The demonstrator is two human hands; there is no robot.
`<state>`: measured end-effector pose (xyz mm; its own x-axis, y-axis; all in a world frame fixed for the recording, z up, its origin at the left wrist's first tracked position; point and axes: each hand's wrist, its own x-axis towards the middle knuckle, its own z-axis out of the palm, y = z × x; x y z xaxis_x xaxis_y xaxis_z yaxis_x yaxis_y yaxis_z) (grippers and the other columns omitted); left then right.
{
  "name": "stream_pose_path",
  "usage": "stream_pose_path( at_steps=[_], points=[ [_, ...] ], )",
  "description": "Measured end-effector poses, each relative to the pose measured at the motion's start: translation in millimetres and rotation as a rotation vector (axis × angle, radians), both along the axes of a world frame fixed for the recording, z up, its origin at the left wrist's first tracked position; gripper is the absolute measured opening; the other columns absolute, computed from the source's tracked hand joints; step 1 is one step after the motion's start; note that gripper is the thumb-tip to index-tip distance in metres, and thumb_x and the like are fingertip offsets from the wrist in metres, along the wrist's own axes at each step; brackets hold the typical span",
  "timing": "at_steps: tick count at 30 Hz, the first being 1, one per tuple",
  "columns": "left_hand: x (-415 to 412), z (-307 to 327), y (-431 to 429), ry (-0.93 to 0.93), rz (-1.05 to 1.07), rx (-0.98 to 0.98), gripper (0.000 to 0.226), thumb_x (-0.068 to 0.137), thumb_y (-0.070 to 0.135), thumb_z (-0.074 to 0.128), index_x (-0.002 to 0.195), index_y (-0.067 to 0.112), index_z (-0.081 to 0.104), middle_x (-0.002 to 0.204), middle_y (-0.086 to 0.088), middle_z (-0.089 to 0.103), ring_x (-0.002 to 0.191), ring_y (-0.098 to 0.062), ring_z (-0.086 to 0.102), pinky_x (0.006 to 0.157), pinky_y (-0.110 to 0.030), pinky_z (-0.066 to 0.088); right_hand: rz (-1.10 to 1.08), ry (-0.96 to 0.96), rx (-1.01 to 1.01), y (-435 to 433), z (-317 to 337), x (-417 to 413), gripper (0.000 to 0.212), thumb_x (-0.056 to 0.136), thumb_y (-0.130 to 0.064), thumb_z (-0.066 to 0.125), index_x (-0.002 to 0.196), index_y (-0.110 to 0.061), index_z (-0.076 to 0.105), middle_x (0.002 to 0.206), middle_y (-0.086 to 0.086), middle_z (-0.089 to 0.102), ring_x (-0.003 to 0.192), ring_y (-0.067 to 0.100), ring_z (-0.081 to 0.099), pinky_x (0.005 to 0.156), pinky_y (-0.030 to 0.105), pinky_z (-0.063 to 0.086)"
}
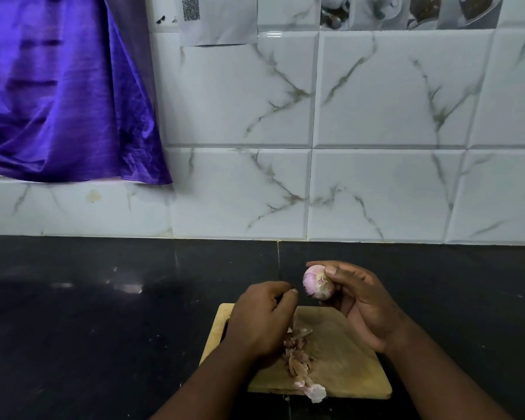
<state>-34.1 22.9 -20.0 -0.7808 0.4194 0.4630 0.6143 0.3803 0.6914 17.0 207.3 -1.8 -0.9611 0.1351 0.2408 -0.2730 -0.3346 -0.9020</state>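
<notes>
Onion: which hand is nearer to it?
Right. The right hand grips the onion, thumb on its top. The left hand is just to its left above the cutting board, fingertips near it but apart.

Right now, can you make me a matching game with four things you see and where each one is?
Things:
1. onion
2. peels
3. cutting board
4. purple cloth

Places:
A. lying on the black counter
B. hanging by the tiled wall
C. held in the right hand
D. piled on the cutting board

Pairs: 1-C, 2-D, 3-A, 4-B.
</notes>
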Motion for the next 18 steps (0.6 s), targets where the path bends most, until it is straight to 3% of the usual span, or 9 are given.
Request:
stream_pose_path(
  at_steps=[6, 9, 13, 18],
  points=[
    [-0.2, 2.8, -1.8, 0.084, 0.027, 0.105, 0.013, 0.079, 0.028, 0.061, 0.069, 0.021, 0.058, 0.068, 0.000, 0.058, 0.065, -0.016, 0.056, 0.059, -0.043, 0.047, 0.000, -0.084, 0.037, 1.3, -5.3, -2.4, 0.040, 0.083, -0.020, 0.069, 0.114, 0.006, 0.070, 0.101, 0.027, 0.070, 0.086, 0.028, 0.068, 0.075, 0.038, 0.058],
    [0.2, 4.4, -1.8, 0.142, 0.019, 0.212, 0.011, 0.087, 0.020, 0.069, 0.080, 0.028, 0.063, 0.076, 0.007, 0.062, 0.071, -0.012, 0.059, 0.060, -0.032, 0.049, -0.037, -0.083, 0.111, 0.3, -4.7, -1.8, 0.041, 0.082, -0.028, 0.071, 0.110, 0.002, 0.074, 0.100, 0.024, 0.071, 0.085, 0.026, 0.066, 0.073, 0.037, 0.053],
    [-3.8, 6.9, -1.9, 0.305, 0.028, 0.231, 0.007, 0.092, 0.017, 0.078, 0.093, 0.024, 0.078, 0.088, 0.015, 0.069, 0.083, -0.008, 0.066, 0.068, -0.015, 0.049, -0.069, -0.062, 0.190, -0.8, -1.9, 0.2, 0.045, 0.083, -0.038, 0.069, 0.103, 0.001, 0.076, 0.088, 0.018, 0.072, 0.073, 0.020, 0.064, 0.062, 0.032, 0.049],
    [-4.6, 7.8, -2.5, 0.334, -0.029, 0.210, 0.015, 0.088, 0.016, 0.083, 0.100, 0.025, 0.084, 0.093, 0.016, 0.072, 0.088, -0.005, 0.070, 0.072, -0.012, 0.051, -0.085, -0.057, 0.215, -2.4, -2.2, -0.6, 0.047, 0.080, -0.043, 0.073, 0.100, -0.001, 0.078, 0.085, 0.020, 0.071, 0.069, 0.021, 0.062, 0.061, 0.034, 0.048]
  ],
)
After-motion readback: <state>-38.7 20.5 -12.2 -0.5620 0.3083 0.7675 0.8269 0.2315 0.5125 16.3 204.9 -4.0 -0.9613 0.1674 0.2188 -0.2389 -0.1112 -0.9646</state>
